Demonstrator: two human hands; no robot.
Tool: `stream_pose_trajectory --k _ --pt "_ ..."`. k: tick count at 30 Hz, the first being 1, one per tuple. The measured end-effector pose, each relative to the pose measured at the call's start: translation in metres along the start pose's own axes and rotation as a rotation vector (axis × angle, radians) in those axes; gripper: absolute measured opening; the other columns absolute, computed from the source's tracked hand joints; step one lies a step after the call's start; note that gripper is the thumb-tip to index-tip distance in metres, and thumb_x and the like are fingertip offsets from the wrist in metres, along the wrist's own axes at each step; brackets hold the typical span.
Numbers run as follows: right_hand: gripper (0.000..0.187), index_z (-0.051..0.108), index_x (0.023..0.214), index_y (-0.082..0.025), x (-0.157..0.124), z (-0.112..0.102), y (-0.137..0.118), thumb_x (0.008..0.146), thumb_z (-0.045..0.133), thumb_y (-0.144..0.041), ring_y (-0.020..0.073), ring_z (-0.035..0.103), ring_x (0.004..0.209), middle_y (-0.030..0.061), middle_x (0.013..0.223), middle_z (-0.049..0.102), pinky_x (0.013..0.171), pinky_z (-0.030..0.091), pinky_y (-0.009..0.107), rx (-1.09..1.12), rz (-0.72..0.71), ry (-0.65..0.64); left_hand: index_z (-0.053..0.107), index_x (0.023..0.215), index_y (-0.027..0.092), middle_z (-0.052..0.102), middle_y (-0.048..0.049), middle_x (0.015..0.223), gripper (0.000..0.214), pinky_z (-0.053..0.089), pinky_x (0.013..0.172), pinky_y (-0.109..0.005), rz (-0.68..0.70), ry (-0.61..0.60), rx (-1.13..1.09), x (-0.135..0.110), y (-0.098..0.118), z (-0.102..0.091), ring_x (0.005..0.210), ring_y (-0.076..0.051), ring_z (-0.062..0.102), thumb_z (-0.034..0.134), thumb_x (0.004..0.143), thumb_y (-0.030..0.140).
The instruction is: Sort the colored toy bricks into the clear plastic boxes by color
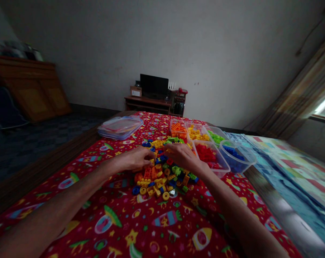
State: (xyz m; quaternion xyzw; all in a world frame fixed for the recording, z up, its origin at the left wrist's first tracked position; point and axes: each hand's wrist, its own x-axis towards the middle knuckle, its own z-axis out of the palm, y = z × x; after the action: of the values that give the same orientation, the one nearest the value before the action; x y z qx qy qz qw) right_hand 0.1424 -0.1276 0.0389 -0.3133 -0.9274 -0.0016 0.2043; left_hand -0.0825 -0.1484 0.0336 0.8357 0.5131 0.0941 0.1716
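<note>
A heap of small plastic building pieces in yellow, orange, blue, green and red lies on a red patterned cloth. My left hand rests on the heap's left side, fingers curled down into the pieces. My right hand lies on the heap's right side, fingers bent and pinched among them. What either hand holds is hidden. Just right of the heap stand clear tubs sorted by colour: orange, yellow, green, red and blue.
A stack of clear lids lies at the far left of the cloth. A second bed with a pale blue quilt runs along the right. A low desk with a monitor stands at the far wall, a wooden cabinet at left.
</note>
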Motion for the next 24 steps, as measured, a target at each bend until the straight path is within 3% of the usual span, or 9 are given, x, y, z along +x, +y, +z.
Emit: stream_pose_trajectory --k 4,8,11,14,16,20,24 --pt "0.019 0.064 0.101 -0.020 0.003 -0.031 0.021 0.093 0.048 -0.026 0.0118 0.056 0.068 0.0039 0.083 0.068 0.061 0.033 0.022 -0.037 0.107 0.067 0.072 0.101 0.021 0.073 -0.0031 0.103 0.032 0.046 0.082 -0.025 0.023 0.030 -0.028 0.003 -0.006 -0.001 0.096 -0.022 0.065 0.054 0.075 0.022" --pt "0.025 0.066 0.107 -0.021 0.020 -0.058 0.066 0.091 0.049 -0.029 0.0187 0.061 0.077 0.0088 0.090 0.071 0.064 0.037 0.026 -0.286 0.368 0.106 0.071 0.104 0.022 0.073 -0.0033 0.107 0.033 0.046 0.083 -0.024 0.028 0.007 -0.046 0.005 -0.005 0.002 0.098 -0.021 0.066 0.056 0.075 0.022" --pt "0.034 0.064 0.118 -0.019 0.034 -0.068 0.106 0.092 0.048 -0.033 0.0244 0.063 0.092 0.0142 0.106 0.069 0.071 0.042 0.030 -0.368 0.539 0.098 0.071 0.105 0.021 0.072 -0.0045 0.110 0.033 0.045 0.087 -0.024 0.025 0.004 -0.027 0.005 -0.002 0.003 0.101 -0.021 0.065 0.055 0.077 0.021" --pt "0.051 0.053 0.132 -0.013 0.039 -0.070 0.129 0.088 0.055 -0.039 0.0270 0.061 0.102 0.0186 0.116 0.066 0.078 0.044 0.032 -0.353 0.603 0.042 0.070 0.108 0.020 0.071 -0.0060 0.112 0.033 0.044 0.090 -0.026 0.040 0.006 0.000 0.005 -0.001 0.003 0.102 -0.023 0.065 0.054 0.079 0.023" --pt "0.055 0.049 0.136 -0.011 0.036 -0.067 0.128 0.088 0.055 -0.038 0.0269 0.061 0.103 0.0201 0.115 0.065 0.080 0.044 0.033 -0.336 0.585 0.064 0.070 0.109 0.019 0.071 -0.0067 0.111 0.033 0.044 0.089 -0.028 0.039 0.016 0.009 0.005 -0.001 0.003 0.102 -0.023 0.065 0.054 0.080 0.022" --pt "0.035 0.063 0.118 -0.011 0.020 -0.053 0.094 0.091 0.050 -0.029 0.0203 0.063 0.084 0.0141 0.095 0.071 0.071 0.042 0.028 -0.225 0.445 0.151 0.070 0.108 0.018 0.072 -0.0061 0.109 0.032 0.045 0.087 -0.026 0.034 0.072 -0.004 0.006 0.000 0.003 0.100 -0.021 0.065 0.054 0.080 0.022" --pt "0.023 0.071 0.091 -0.015 0.003 -0.034 0.044 0.089 0.049 -0.020 0.0110 0.057 0.064 0.0050 0.076 0.069 0.058 0.035 0.022 -0.028 0.248 0.033 0.070 0.104 0.018 0.072 -0.0054 0.104 0.029 0.047 0.086 -0.027 0.053 0.135 0.033 0.007 0.004 0.005 0.095 -0.020 0.065 0.053 0.080 0.020"
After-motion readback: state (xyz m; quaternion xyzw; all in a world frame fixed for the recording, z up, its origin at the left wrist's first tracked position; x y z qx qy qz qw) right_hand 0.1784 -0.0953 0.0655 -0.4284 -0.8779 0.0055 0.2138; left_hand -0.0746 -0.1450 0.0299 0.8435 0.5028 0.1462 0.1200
